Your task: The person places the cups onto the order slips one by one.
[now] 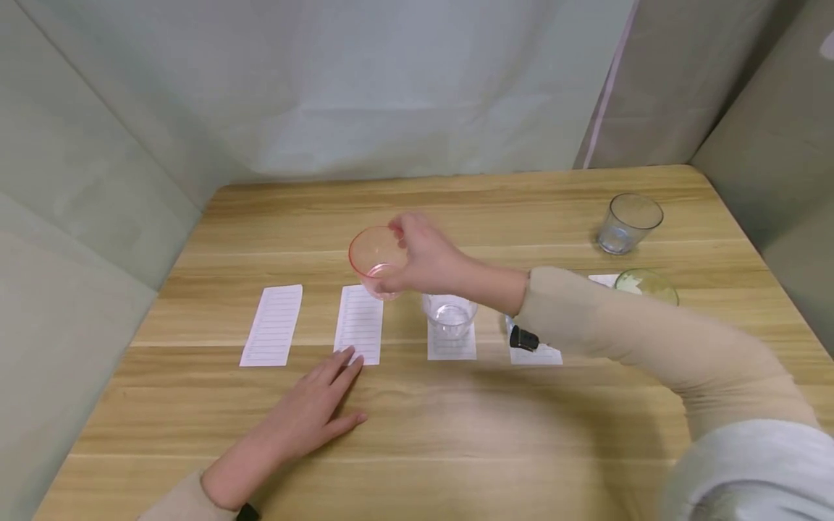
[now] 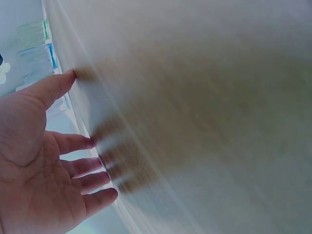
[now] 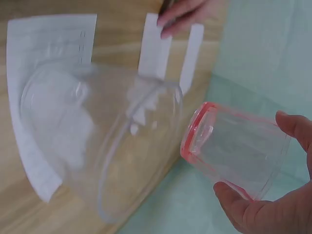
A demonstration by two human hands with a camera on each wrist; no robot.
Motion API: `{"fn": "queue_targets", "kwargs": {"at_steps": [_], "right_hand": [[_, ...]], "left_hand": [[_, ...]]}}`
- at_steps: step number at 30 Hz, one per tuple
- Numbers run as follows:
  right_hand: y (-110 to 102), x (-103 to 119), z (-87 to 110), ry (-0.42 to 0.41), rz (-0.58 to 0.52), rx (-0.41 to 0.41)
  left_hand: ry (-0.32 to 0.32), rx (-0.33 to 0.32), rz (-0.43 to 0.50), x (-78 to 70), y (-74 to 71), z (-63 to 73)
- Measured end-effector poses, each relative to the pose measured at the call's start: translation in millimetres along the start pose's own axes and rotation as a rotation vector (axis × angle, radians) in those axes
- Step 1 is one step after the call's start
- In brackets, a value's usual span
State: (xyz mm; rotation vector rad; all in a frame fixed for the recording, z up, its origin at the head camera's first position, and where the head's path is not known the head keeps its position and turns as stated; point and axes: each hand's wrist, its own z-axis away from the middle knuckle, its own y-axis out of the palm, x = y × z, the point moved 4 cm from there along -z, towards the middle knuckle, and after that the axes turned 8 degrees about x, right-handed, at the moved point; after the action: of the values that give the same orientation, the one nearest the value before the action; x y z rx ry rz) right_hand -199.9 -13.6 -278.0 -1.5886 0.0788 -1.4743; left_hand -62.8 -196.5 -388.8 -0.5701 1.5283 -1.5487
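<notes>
My right hand (image 1: 426, 255) grips a clear pink-tinted glass (image 1: 374, 255) by its rim, between thumb and fingers. The glass is over the upper end of a lined paper slip (image 1: 360, 325); whether its base touches the slip I cannot tell. In the right wrist view the pink glass (image 3: 239, 148) has a red base, with the thumb on one side and a finger on the other. My left hand (image 1: 313, 412) rests on the table, fingers spread, fingertips at that slip's near edge. Partly behind the right wrist, a colourless glass (image 1: 451, 322) stands on another slip (image 1: 452, 350).
At the far left lies a bare paper slip (image 1: 271, 325). One more slip (image 1: 537, 355) sits partly under my right forearm. A green glass (image 1: 651, 284), mostly hidden by the sleeve, is at the right. Farther back stands a grey glass (image 1: 628, 224).
</notes>
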Motion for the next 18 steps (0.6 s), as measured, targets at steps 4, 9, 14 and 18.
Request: {"fn": "queue_targets", "kwargs": {"at_steps": [4, 9, 14, 18], "right_hand": [[17, 4, -5.2, 0.003, 0.032, 0.038], [34, 6, -14.3, 0.021, 0.083, 0.06], [49, 11, -22.0, 0.059, 0.1, 0.072], [62, 14, -24.4, 0.075, 0.133, 0.104]], "left_hand": [[0.004, -0.006, -0.004, 0.1, 0.5, 0.1], [0.016, -0.016, -0.008, 0.3, 1.1, -0.4], [0.018, -0.01, -0.018, 0.6, 0.1, -0.6], [0.019, -0.003, -0.024, -0.1, -0.4, -0.8]]}}
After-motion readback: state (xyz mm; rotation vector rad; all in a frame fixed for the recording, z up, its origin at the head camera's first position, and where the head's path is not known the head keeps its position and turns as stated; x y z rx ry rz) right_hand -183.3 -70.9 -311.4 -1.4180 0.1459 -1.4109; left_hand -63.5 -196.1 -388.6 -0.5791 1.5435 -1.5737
